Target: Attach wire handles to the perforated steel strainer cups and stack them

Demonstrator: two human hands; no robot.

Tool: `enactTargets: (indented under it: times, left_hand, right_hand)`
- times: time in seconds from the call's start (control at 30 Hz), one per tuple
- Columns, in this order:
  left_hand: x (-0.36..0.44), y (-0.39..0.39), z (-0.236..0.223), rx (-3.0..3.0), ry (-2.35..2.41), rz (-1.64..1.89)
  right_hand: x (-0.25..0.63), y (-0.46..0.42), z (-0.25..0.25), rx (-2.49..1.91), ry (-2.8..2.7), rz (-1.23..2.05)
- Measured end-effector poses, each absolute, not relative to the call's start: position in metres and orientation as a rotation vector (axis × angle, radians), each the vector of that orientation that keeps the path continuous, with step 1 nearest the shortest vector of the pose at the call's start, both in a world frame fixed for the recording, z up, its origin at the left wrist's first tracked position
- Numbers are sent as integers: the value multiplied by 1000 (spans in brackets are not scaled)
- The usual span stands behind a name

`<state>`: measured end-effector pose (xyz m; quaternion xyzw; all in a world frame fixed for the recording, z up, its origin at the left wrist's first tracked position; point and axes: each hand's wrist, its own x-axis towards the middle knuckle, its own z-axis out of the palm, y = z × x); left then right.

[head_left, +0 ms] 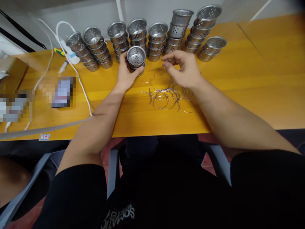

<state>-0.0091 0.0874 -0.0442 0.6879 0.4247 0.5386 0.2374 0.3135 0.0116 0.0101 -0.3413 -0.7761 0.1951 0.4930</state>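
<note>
In the head view, my left hand is closed around a short stack of perforated metal cups, thumb on the near side and fingers around the far left side. The cups sit one in another, open mouths up and leaning slightly, just in front of the back rows. My right hand is held to the right of them, apart from the cups, palm turned inward, fingers curled and thumb tip close to the fingertips; I cannot tell whether anything thin is pinched there.

Just below it, on the yellow worktop, lies a loose tangle of thin curved wires, some crossing, a few strays at its edges. Behind my hands stand the back stacks of similar cups, side by side, some tilting; the one furthest right is shorter than the others.

To my left are a white cable, a white power strip, a blurred-out dark item and a cardboard box. A small numbered label is on the near edge. At far left, someone's bare knee shows below the worktop.
</note>
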Motion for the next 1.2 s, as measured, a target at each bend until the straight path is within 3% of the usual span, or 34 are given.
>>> enactTargets:
  times: [0.27, 1.2]
  left_hand:
    - [-10, 69, -25, 1972, 1161, 1358]
    - [-21, 74, -32, 1890, 1223, 1465]
  right_hand:
    - [313, 12, 10, -830, -1875, 496]
    - [313, -1, 23, -1050, -1882, 629]
